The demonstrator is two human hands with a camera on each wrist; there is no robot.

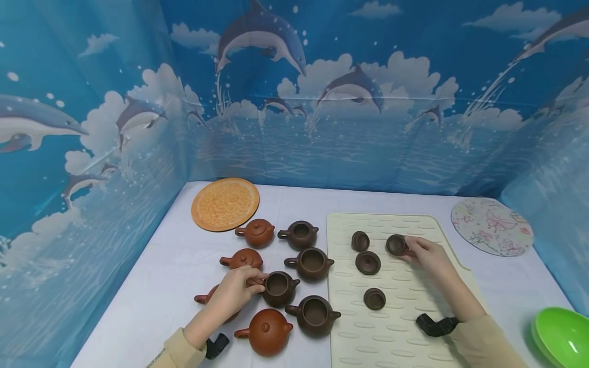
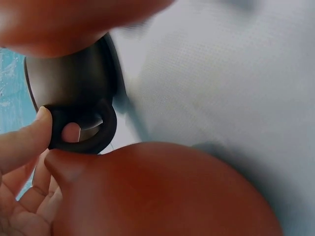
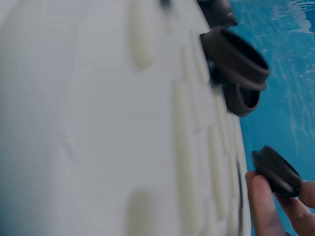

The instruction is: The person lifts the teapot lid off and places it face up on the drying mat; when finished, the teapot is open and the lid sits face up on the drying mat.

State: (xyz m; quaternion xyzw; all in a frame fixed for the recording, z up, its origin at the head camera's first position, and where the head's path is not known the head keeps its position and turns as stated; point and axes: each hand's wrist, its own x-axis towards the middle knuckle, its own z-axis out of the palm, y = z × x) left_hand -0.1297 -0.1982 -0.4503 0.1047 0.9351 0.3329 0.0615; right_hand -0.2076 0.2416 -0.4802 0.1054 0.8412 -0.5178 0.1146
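I have the left hand (image 1: 235,288) slanted inward, fingers pinching the dark pot (image 1: 278,290) by its handle (image 2: 109,129), among red pots (image 1: 269,333); the right hand (image 1: 429,255), also angled inward, pinches a lid (image 1: 395,245) over the mat (image 1: 349,332), near three other lids (image 1: 368,262).

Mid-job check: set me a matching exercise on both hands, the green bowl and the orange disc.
1. left hand
2. right hand
3. green bowl
4. orange disc

A. lower right of the head view
B. holding a small dark lid
C. near the table's far left corner
D. gripping a dark teapot

Pairs: 1-D, 2-B, 3-A, 4-C
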